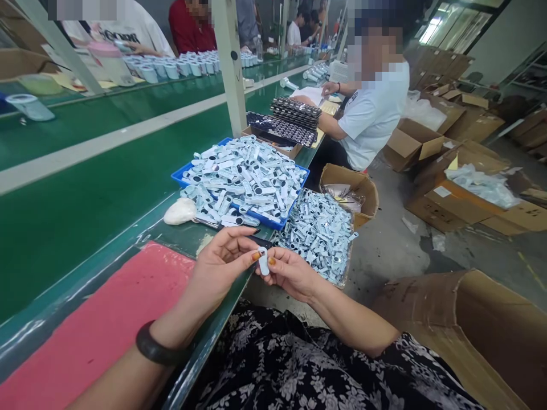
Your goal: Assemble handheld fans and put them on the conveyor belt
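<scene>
- The green desk [183, 236] is running off-frame left.
- A blue tray [273, 224] is lying half-hidden under heaped parts [248, 176], centre.
- Mid-frame, the left hand [220, 265] and right hand [293, 274] are pinching nearly closed on a pale-blue piece [264, 263], partly covering it.

We are holding our left hand [224, 259] and right hand [293, 272] close together, thumbs [243, 263] and fingers [233, 234] pinching. Our two forearms [356, 323] are slanting inward.
</scene>
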The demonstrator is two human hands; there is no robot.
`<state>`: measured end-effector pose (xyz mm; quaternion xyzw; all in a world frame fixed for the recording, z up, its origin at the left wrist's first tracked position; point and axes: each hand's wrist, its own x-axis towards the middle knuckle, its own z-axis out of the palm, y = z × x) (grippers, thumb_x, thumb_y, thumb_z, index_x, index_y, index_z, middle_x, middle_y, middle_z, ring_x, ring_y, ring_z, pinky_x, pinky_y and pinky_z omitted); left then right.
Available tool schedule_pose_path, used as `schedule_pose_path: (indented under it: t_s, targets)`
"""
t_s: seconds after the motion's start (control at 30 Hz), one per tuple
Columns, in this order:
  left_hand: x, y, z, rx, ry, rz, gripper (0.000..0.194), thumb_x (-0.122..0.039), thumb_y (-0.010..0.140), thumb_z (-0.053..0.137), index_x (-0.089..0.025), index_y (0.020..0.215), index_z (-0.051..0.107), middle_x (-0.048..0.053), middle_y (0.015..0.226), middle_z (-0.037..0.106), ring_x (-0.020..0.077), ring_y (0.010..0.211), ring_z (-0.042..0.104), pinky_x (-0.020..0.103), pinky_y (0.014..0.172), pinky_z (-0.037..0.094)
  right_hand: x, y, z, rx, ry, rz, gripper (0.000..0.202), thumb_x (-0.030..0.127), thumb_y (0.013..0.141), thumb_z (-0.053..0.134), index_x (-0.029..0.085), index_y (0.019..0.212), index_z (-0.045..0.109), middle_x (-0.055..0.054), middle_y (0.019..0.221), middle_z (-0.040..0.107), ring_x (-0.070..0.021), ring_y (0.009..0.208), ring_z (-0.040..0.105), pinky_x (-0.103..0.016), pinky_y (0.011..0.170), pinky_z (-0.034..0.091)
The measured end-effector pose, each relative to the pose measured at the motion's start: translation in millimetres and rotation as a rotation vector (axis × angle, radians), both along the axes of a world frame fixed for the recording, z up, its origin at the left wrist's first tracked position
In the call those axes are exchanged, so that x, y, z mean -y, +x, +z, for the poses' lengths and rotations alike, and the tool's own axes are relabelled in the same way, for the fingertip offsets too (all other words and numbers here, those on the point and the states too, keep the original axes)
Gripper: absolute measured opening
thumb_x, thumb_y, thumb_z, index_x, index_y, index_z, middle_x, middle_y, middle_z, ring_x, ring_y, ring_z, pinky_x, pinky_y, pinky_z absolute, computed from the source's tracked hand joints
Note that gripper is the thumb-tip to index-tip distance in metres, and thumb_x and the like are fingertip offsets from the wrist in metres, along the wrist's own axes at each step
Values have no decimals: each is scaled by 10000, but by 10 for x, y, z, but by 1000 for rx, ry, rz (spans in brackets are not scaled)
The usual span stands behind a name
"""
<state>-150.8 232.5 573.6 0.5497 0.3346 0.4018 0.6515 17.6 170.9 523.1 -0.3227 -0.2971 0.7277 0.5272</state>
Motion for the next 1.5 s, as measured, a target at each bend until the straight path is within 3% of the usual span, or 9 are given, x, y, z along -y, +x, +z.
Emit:
schedule_pose_path:
  t_s: [0.1,0.23,0.43,0.63,1.0,1.27,1.5]
  targets:
    - [15,-15,-17,21,36,56,251,-275,810,815,-218,1020,690,50,1000,749,184,946,712,277,844,589,11,-17,37,-80,-30,-10,412,453,754,931,146,847,672,-29,794,652,-85,625,542,-182,607,450]
    - [34,-53,-6,-21,221,81,45,-273,872,763,-245,871,728,30,1153,687,173,1048,668,254,899,551,12,-17,103,-161,-37,-15,392,427,759,927,138,859,681,-20,772,630,-79,594,509,-192,608,460]
    - [67,-43,59,-141,340,71,52,-268,886,727,-257,837,740,32,1124,678,202,1064,643,311,951,529,17,-34,136,-149,-23,-24,372,429,779,913,146,845,680,-18,756,619,-89,617,521,-193,617,454]
    - [58,-32,59,-162,338,60,51,-267,874,728,-240,832,739,43,1081,698,215,1032,660,331,921,524,16,-62,129,-115,-12,-45,394,447,767,921,144,805,672,-23,756,622,-90,619,522,-189,612,428]
    - [60,-24,40,-136,331,37,49,-222,891,712,-235,847,729,15,984,727,151,929,682,243,829,546,3,-72,116,-88,-19,-52,419,462,726,946,152,794,672,-16,736,607,-98,614,485,-212,616,392]
    - [93,-12,27,-141,378,93,40,-201,879,730,-227,849,722,12,965,737,154,907,700,254,817,558,-16,-67,83,-79,-11,-76,468,468,655,988,155,786,666,-28,745,641,-112,641,508,-222,612,378]
    - [94,18,38,-88,259,101,74,-211,842,775,-216,818,705,4,933,754,134,867,711,197,775,577,-25,-65,91,-82,2,-79,464,482,664,982,156,772,670,-26,737,634,-109,632,500,-220,618,371]
